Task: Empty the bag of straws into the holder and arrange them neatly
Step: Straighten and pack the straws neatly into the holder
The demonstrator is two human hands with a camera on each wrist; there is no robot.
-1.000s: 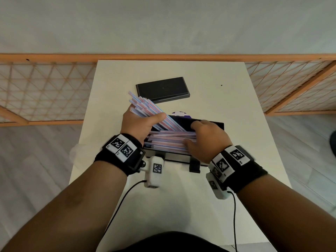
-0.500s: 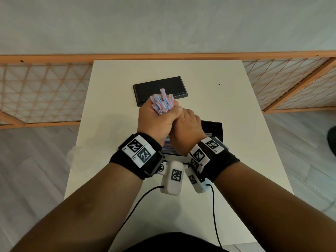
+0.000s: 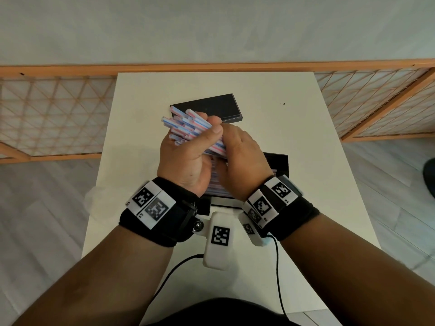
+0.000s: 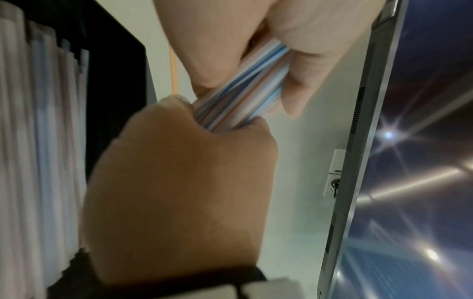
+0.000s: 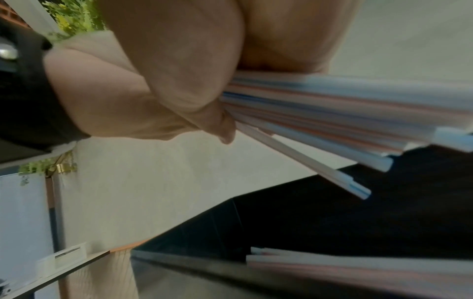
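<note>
We see the left hand [image 3: 186,158] and right hand [image 3: 244,158] both gripping a bundle of striped straws [image 3: 188,125] above the black holder [image 3: 277,163], mid-tabletop [image 3: 306,137]; wristband markers are unreadable.

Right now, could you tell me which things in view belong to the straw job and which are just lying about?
Belonging to the job:
- bundle of straws, gripped by left hand and right hand
- black holder, straws already inside

Lying about:
- black lid on the table
- wooden lattice screen
</note>
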